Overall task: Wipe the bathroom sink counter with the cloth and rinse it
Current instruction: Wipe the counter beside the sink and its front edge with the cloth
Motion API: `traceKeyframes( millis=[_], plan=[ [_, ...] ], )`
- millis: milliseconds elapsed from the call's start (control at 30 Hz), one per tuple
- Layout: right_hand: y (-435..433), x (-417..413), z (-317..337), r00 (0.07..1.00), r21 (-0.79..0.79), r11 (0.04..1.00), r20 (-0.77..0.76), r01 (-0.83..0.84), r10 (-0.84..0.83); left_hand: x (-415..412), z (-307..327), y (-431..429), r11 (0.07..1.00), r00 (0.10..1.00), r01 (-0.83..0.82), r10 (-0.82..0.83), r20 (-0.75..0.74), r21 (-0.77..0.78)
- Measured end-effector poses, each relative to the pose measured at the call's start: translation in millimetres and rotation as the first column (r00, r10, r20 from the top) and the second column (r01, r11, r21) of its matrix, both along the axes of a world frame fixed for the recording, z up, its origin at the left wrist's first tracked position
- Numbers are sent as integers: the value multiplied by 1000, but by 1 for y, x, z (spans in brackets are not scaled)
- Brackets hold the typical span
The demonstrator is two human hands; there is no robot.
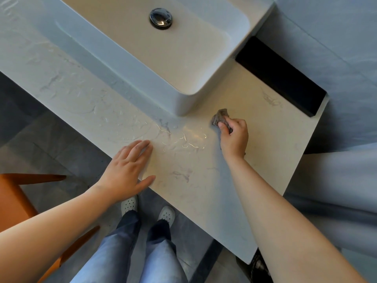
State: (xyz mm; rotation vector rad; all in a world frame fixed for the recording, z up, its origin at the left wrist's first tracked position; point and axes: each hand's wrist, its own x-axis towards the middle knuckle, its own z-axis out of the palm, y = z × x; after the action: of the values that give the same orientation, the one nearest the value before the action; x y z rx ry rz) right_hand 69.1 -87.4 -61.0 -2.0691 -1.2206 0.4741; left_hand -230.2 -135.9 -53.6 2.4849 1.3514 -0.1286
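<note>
Beside sink (184, 99) corner | right hand (234, 138) grips cloth (220, 117) | left hand (126, 168) flat

An orange chair (12, 201) is seen at the left on the grey floor (51, 139); white perforated shoes (129, 204) and blue jeans (114, 252) are shown below.

One bench (193, 180) is recorded. It carries one white basin (183, 103) toward its far edge, fitted with one chrome drain stopper (161, 18). One grey cloth (220, 116) lies just beside the basin's near corner. Two hands are counted: one left hand (126, 168) flat at the bench's near edge, one right hand (234, 137) gripping the cloth. One black block (279, 76) sits at the far right corner. On the floor (51, 139): two white shoes (129, 204) and one orange chair (14, 201), partly in view.
</note>
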Motion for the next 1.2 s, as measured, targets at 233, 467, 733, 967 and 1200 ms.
traceKeyframes(
  millis=[233, 467, 733, 967, 1200],
  plan=[
    [-32, -40, -9, 991, 62, 989, 31, -131, 129, 0, -1, -2, 1000, 1000, -4, 4, 8, 2],
    [-74, -77, 0, 944, 2, 948, -86, -320, 319, -3, -4, -2, 1000, 1000, 4, -3, 13, -15],
    [-13, -40, 25, 995, 90, 992, -51, -86, 91, -5, -5, -1, 1000, 999, 7, -7, 33, -14],
    [38, -29, -3, 993, -14, 994, 51, -105, 105, -5, -7, -1, 1000, 999, 5, -4, 43, -9],
    [-3, -76, -11, 966, 45, 967, 82, -250, 246, -7, -5, 2, 1000, 998, 14, -12, 62, -24]
  ],
)
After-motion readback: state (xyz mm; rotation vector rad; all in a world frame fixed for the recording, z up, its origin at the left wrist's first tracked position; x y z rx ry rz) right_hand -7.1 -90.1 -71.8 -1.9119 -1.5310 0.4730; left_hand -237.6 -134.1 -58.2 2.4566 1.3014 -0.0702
